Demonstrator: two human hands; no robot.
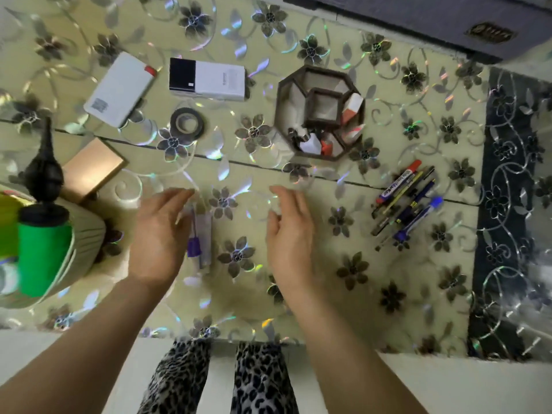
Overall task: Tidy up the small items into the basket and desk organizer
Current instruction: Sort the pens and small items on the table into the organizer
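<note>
Brown octagonal desk organizer [321,112] mid-table holding erasers [352,109], basket [86,234] at left edge with green bottle [43,252], we see pens [407,201] heaped toward right edge, tape roll [187,121], our left hand [159,234] and right hand [288,231] relaxed, empty.

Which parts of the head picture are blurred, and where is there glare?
Head view: both hands, left and right, are motion-blurred; the small purple-capped item beside the left hand is soft; the table cover shows rainbow glints; wide-angle bending curves the edges.
</note>
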